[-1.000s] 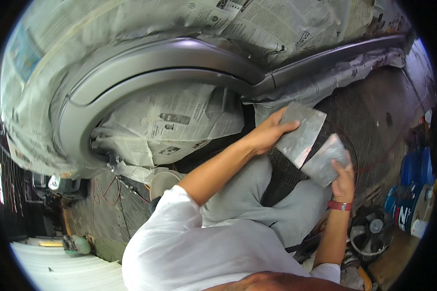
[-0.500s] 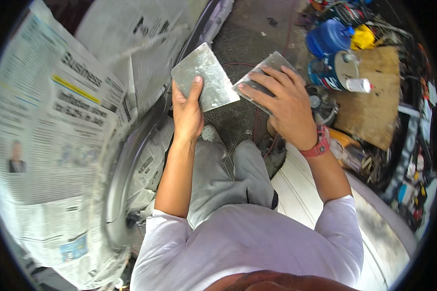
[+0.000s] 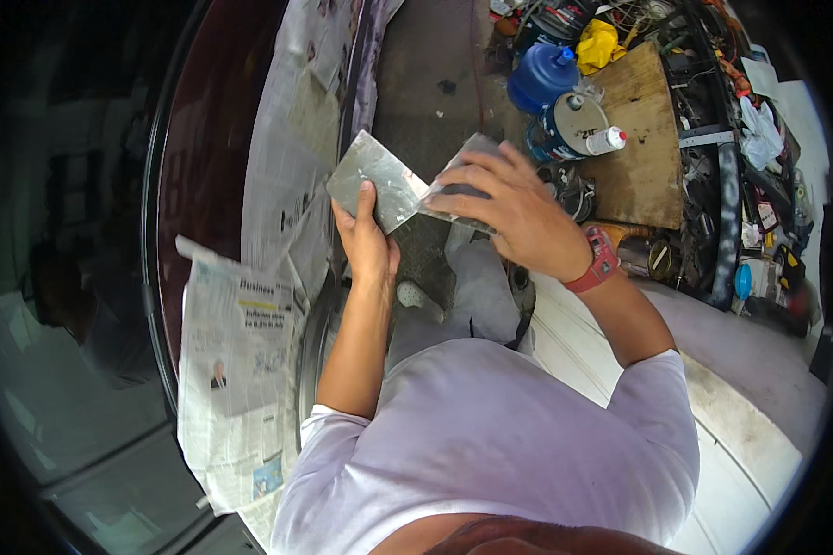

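In the head view, my left hand (image 3: 366,242) grips a square, smeared grey metal plate (image 3: 391,185) from below, its thumb lying on the upper face. My right hand (image 3: 518,208), with a red watch at the wrist, rests its slightly blurred fingers across the top of a second grey plate (image 3: 477,141), which is partly hidden beneath them. The two plates are held side by side, their near corners meeting or nearly so, above my grey-trousered legs.
Newspaper masking (image 3: 282,129) covers vehicle bodywork at left, beside dark red paint (image 3: 204,120). At right are a blue water jug (image 3: 539,81), a drum (image 3: 578,118) with a white bottle, yellow plastic (image 3: 600,44), a wooden board (image 3: 639,185), a cluttered rack (image 3: 727,222) and a white panel (image 3: 750,435).
My view has swung from the masked wheel arch toward the cluttered right side. My right hand turned from thumb-on-face to fingers spread over the plate's top. Both plates are still held.
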Action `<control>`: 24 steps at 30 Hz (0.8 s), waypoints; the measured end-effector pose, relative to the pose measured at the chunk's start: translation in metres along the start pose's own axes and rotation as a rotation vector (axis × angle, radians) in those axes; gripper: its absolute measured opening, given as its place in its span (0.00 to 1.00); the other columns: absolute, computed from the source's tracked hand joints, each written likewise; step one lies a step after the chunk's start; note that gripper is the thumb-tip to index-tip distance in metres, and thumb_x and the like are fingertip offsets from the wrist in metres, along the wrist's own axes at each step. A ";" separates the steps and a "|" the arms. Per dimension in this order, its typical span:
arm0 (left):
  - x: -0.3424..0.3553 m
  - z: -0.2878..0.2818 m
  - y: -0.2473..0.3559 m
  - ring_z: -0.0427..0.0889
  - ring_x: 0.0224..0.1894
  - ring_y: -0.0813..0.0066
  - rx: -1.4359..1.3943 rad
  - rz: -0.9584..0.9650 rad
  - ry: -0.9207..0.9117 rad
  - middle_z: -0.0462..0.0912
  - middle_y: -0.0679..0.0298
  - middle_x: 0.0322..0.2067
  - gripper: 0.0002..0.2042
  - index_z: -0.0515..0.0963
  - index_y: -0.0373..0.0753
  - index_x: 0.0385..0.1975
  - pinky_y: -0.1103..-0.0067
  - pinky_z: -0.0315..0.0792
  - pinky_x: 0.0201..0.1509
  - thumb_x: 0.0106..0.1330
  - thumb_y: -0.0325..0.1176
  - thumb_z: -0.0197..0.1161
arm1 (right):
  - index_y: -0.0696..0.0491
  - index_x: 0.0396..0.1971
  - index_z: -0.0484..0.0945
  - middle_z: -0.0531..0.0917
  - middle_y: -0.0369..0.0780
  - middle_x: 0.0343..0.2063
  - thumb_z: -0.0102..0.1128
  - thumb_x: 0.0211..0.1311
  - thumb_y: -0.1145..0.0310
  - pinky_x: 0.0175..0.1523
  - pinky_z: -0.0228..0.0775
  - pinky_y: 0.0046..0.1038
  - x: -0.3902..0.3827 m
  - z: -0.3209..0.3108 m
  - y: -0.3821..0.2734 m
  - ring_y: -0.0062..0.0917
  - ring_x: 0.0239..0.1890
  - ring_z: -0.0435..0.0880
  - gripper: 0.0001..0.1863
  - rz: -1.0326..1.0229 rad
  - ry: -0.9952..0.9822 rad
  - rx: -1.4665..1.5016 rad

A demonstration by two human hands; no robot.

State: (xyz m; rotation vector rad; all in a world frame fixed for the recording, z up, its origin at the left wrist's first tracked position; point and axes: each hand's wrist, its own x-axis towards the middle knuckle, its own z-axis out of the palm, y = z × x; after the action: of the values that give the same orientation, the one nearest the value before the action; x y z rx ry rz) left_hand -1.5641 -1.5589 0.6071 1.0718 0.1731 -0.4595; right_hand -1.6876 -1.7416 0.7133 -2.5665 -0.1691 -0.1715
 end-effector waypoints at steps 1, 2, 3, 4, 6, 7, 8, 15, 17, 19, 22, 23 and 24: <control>0.011 0.022 0.002 0.83 0.55 0.70 0.002 -0.044 -0.039 0.80 0.60 0.55 0.20 0.69 0.37 0.64 0.72 0.79 0.59 0.76 0.31 0.62 | 0.42 0.59 0.82 0.78 0.38 0.59 0.58 0.58 0.82 0.72 0.64 0.53 0.005 -0.007 0.013 0.36 0.64 0.78 0.30 0.009 0.031 0.107; 0.023 0.045 0.003 0.83 0.55 0.70 0.006 -0.086 -0.076 0.80 0.60 0.55 0.20 0.69 0.38 0.65 0.72 0.80 0.59 0.76 0.31 0.63 | 0.42 0.61 0.80 0.77 0.39 0.60 0.58 0.59 0.82 0.70 0.66 0.53 0.009 -0.016 0.029 0.38 0.65 0.77 0.30 0.102 -0.006 0.134; 0.039 0.067 -0.002 0.84 0.54 0.69 -0.040 -0.133 -0.067 0.81 0.60 0.54 0.21 0.69 0.39 0.65 0.72 0.80 0.59 0.75 0.31 0.63 | 0.42 0.63 0.79 0.75 0.40 0.62 0.57 0.60 0.82 0.69 0.69 0.52 0.013 -0.021 0.049 0.39 0.65 0.77 0.31 0.203 -0.047 0.166; 0.056 0.086 -0.004 0.84 0.54 0.69 -0.036 -0.131 -0.098 0.81 0.60 0.54 0.21 0.69 0.39 0.65 0.71 0.80 0.59 0.75 0.30 0.63 | 0.42 0.65 0.77 0.73 0.41 0.64 0.56 0.61 0.81 0.67 0.71 0.52 0.019 -0.025 0.071 0.41 0.66 0.76 0.31 0.285 -0.090 0.203; 0.095 0.125 -0.006 0.83 0.55 0.69 -0.030 -0.117 -0.154 0.81 0.60 0.55 0.22 0.69 0.38 0.66 0.71 0.80 0.60 0.75 0.30 0.64 | 0.43 0.66 0.76 0.71 0.41 0.67 0.54 0.65 0.77 0.64 0.74 0.53 0.027 -0.040 0.134 0.43 0.69 0.74 0.28 0.155 -0.013 -0.089; 0.111 0.149 -0.006 0.83 0.56 0.69 -0.034 -0.099 -0.137 0.80 0.60 0.55 0.22 0.69 0.38 0.65 0.71 0.80 0.60 0.75 0.31 0.64 | 0.43 0.66 0.76 0.71 0.41 0.67 0.54 0.66 0.75 0.65 0.73 0.53 0.035 -0.058 0.160 0.42 0.69 0.74 0.27 0.111 0.000 -0.221; 0.126 0.175 -0.005 0.83 0.56 0.69 -0.040 -0.082 -0.122 0.80 0.60 0.55 0.21 0.69 0.38 0.65 0.71 0.79 0.60 0.75 0.31 0.64 | 0.43 0.65 0.76 0.71 0.41 0.68 0.54 0.67 0.74 0.66 0.72 0.54 0.046 -0.076 0.185 0.42 0.70 0.73 0.27 0.069 0.014 -0.354; 0.238 0.312 0.013 0.79 0.55 0.73 0.122 0.157 -0.220 0.79 0.60 0.54 0.20 0.68 0.36 0.64 0.74 0.76 0.59 0.76 0.30 0.64 | 0.40 0.64 0.79 0.80 0.36 0.63 0.58 0.63 0.76 0.75 0.56 0.61 0.136 -0.198 0.287 0.38 0.72 0.71 0.29 0.000 0.098 -0.399; 0.274 0.350 0.021 0.79 0.54 0.74 0.148 0.207 -0.224 0.78 0.61 0.54 0.20 0.68 0.36 0.64 0.75 0.75 0.60 0.76 0.30 0.64 | 0.40 0.63 0.80 0.80 0.36 0.62 0.59 0.61 0.77 0.75 0.56 0.61 0.165 -0.225 0.317 0.37 0.72 0.72 0.29 -0.003 0.105 -0.433; 0.299 0.367 0.025 0.79 0.53 0.75 0.169 0.221 -0.225 0.78 0.61 0.54 0.20 0.68 0.36 0.64 0.76 0.74 0.60 0.77 0.30 0.63 | 0.40 0.62 0.81 0.80 0.35 0.62 0.60 0.60 0.77 0.75 0.56 0.60 0.187 -0.230 0.338 0.37 0.71 0.73 0.29 -0.001 0.107 -0.438; 0.355 0.401 0.036 0.78 0.53 0.76 0.241 0.274 -0.236 0.78 0.61 0.54 0.19 0.69 0.35 0.63 0.77 0.72 0.61 0.76 0.30 0.63 | 0.40 0.62 0.82 0.80 0.35 0.62 0.60 0.60 0.77 0.75 0.56 0.60 0.233 -0.242 0.378 0.36 0.70 0.74 0.29 0.020 0.115 -0.419; 0.380 0.413 0.038 0.78 0.53 0.77 0.266 0.306 -0.253 0.78 0.62 0.54 0.19 0.69 0.35 0.62 0.77 0.72 0.61 0.76 0.29 0.63 | 0.40 0.61 0.82 0.80 0.35 0.61 0.60 0.61 0.76 0.75 0.56 0.60 0.252 -0.247 0.393 0.36 0.70 0.74 0.28 0.022 0.124 -0.429; 0.403 0.417 0.039 0.77 0.53 0.77 0.296 0.334 -0.268 0.78 0.62 0.54 0.18 0.70 0.34 0.62 0.78 0.72 0.60 0.76 0.29 0.64 | 0.40 0.61 0.82 0.81 0.35 0.61 0.59 0.61 0.76 0.75 0.56 0.60 0.269 -0.247 0.404 0.36 0.69 0.74 0.27 0.026 0.131 -0.433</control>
State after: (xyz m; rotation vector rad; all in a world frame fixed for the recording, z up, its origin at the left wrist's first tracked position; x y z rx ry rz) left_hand -1.2222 -2.0206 0.6943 1.2870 -0.3174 -0.3266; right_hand -1.3815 -2.1902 0.7504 -2.9722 -0.0527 -0.4038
